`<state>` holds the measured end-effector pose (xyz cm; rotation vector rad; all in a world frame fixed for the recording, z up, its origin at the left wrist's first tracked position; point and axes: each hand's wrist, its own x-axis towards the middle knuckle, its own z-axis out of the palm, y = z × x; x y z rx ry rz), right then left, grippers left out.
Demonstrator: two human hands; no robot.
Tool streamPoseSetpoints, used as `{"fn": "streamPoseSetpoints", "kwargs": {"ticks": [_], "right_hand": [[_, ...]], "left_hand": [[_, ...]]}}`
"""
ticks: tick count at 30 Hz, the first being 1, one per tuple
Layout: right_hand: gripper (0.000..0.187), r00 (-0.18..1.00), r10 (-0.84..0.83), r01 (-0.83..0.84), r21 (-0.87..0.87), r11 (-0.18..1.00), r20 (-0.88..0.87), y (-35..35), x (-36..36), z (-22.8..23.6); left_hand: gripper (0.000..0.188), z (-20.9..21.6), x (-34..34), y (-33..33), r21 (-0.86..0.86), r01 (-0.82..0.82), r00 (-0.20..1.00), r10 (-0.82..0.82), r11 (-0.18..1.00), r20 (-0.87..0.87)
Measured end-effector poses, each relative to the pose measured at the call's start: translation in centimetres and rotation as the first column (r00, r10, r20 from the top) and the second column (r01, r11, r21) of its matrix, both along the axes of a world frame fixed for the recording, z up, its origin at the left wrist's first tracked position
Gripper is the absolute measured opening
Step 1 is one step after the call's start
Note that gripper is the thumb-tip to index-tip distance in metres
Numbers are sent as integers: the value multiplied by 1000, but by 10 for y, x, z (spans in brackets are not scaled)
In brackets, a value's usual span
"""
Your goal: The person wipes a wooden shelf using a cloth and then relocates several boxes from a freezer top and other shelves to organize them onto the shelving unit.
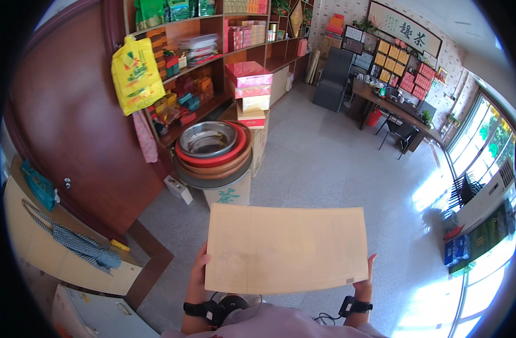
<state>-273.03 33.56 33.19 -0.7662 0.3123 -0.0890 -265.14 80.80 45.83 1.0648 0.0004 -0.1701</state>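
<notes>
A large, flat-topped cardboard box (286, 248) is held up in front of my body, its plain tan face turned upward. My left hand (199, 267) grips its left side, with the thumb showing at the edge. At the right side my right hand (366, 279) holds it, thumb pointing up along the edge. The other fingers of both hands are hidden by the box. Black straps with small devices are on both wrists.
Ahead to the left, a steel basin (207, 139) rests on stacked round trays over a carton (228, 197). Gift boxes (252, 84) are piled beside wooden shelves (213, 62). A brown door (83, 124) is left; a long desk (390, 101) and chair (398, 138) are far right.
</notes>
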Motion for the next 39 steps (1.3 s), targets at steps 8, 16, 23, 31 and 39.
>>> {"fn": "streamPoseSetpoints", "kwargs": {"ticks": [8,16,23,31,39], "right_hand": [[88,930,-356,361,47,931,-96,-88,85,-27],[80,866,-494,486,-103,868,-72,-178,240,6],[76,875,-484,482,-76,873,-3,-274,407,26],[71,966,-255,256,-31,966,36,-402,675,16],[68,992,-53,69,-144,987,111,-479,974,50]], "left_hand": [[81,-26,243,-148,14,416,909,-416,909,33],[78,3,483,-288,-13,585,810,-585,811,-25],[77,-15,649,-395,-4,592,806,-592,806,21],[81,-8,832,-460,1,404,915,-404,915,0],[74,25,999,-495,-33,117,993,-116,993,35]]}}
